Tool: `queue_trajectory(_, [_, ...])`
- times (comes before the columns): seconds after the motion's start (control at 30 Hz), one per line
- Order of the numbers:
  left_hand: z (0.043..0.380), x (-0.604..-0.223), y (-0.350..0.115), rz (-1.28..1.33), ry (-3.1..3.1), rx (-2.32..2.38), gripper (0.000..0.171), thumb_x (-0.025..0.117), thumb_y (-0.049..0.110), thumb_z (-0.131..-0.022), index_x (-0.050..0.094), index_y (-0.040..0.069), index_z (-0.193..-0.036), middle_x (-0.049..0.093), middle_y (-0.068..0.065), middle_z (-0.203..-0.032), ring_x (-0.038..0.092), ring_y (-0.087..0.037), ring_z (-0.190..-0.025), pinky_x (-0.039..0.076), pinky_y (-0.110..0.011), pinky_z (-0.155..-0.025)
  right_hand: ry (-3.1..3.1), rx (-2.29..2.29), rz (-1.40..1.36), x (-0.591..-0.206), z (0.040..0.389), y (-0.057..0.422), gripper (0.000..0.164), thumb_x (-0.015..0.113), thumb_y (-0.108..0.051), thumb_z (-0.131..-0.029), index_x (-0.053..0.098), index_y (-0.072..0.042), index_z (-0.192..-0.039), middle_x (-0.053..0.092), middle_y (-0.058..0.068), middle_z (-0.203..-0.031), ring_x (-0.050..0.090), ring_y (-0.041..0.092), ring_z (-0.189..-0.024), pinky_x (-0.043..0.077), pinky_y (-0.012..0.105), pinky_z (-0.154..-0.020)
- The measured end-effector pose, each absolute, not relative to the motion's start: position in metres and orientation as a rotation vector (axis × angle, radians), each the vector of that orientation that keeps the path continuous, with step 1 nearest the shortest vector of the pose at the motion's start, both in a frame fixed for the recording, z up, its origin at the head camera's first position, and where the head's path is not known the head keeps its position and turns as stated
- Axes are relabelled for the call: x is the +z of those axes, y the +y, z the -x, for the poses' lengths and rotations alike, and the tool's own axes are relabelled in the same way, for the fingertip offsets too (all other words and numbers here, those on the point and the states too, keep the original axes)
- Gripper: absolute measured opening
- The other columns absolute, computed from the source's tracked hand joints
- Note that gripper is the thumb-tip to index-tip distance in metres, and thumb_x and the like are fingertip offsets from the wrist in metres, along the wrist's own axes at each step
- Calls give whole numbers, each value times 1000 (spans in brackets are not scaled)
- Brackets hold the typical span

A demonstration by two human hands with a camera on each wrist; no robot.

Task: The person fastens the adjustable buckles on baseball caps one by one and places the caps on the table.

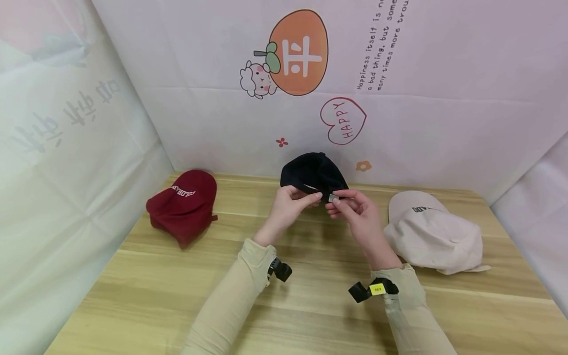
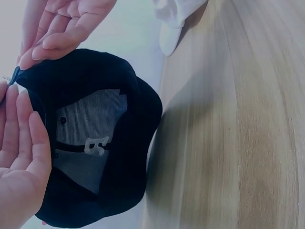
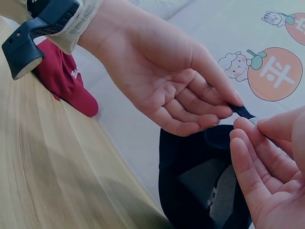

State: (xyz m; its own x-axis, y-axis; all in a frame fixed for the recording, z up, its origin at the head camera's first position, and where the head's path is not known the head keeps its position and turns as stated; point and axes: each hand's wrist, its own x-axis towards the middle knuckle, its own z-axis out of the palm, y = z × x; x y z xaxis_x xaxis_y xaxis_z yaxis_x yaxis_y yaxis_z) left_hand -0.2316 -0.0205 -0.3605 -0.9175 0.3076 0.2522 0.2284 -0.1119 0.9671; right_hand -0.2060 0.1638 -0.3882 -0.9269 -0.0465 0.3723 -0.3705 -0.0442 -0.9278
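Dark fabric, black or deep navy, makes up the cap (image 1: pixel 310 170) between the two hands, in front of the far wall and around the middle of the table's far edge. Its hollow side faces the person, and the left wrist view shows a grey striped lining (image 2: pixel 90 119) with a pale letter-like mark (image 2: pixel 96 146) inside. Whether the cap touches the table cannot be told.

The left hand (image 1: pixel 286 207) pinches the strap (image 3: pixel 244 111) at the back of the cap between thumb and forefinger, its other fingers loosely bent. The right hand (image 1: pixel 361 214) pinches the small silvery buckle (image 1: pixel 333 197) on that strap, thumb against forefinger. The two sets of fingertips are close together, with a short piece of strap between them.

On the table (image 1: pixel 310 320), which has a light wood grain, a red cap (image 1: pixel 186 202) with white lettering lies to the left, well apart from the hands. A cream cap (image 1: pixel 437 236) with dark lettering lies to the right, beside the right forearm, a strap end trailing from its near side.

Both arms wear beige sleeves (image 1: pixel 226 301), and each wrist carries a small black camera; the right one has a yellow label (image 1: pixel 377 289) beside it. Behind the table hangs white cloth (image 1: pixel 199 74), printed with an orange fruit (image 1: pixel 284 34), a red heart (image 1: pixel 326 114) reading "HAPPY", small flowers and lines of English text.
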Motion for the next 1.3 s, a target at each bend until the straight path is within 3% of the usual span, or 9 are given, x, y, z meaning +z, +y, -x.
queue_trajectory(0.17, [230, -359, -18, -643, 2083, 2216, 19, 68, 4, -86, 65, -11, -98, 69, -18, -85, 66, -35, -84, 53, -43, -79, -1995, 2080, -443, -389, 207, 164, 27, 60, -9, -92, 56, 7, -114, 67, 22, -91, 66, 32, -80, 55, 37, -72])
queue_trajectory(0.37, [230, -360, -15, -665, 2014, 2260, 18, 66, 0, -86, 63, -13, -98, 68, -22, -88, 60, -47, -88, 50, -48, -81, -1997, 2104, -436, -388, 207, 163, 27, 58, -9, -93, 56, 7, -116, 66, 23, -93, 63, 39, -83, 54, 37, -73])
queue_trajectory(0.63, [230, -360, -15, -671, 2038, 2262, 18, 67, 1, -85, 64, -12, -97, 68, -20, -85, 62, -43, -86, 52, -45, -79, -1935, 2233, -397, -386, 203, 165, 25, 49, -5, -97, 53, 11, -116, 64, 25, -96, 64, 32, -85, 53, 36, -77])
queue_trajectory(0.77, [229, -359, -16, -657, 2043, 2259, 18, 68, 1, -85, 64, -12, -97, 68, -19, -84, 63, -42, -86, 51, -46, -80, -1917, 2248, -364, -389, 204, 167, 24, 52, -2, -96, 52, 13, -113, 65, 23, -93, 65, 28, -81, 54, 36, -76])
queue_trajectory(1.07, [230, -364, -12, -719, 2071, 2253, 15, 68, 1, -85, 66, -11, -94, 68, -19, -81, 65, -35, -80, 54, -36, -75, -1974, 2182, -332, -392, 205, 167, 23, 57, -7, -94, 54, 9, -110, 65, 22, -94, 64, 29, -82, 54, 35, -75])
queue_trajectory(1.3, [231, -365, -9, -758, 2042, 2270, 15, 68, -2, -84, 66, -13, -94, 68, -20, -83, 62, -44, -83, 54, -39, -75, -1997, 2176, -268, -393, 205, 166, 27, 62, -16, -92, 55, 7, -105, 66, 20, -93, 64, 30, -82, 54, 36, -75])
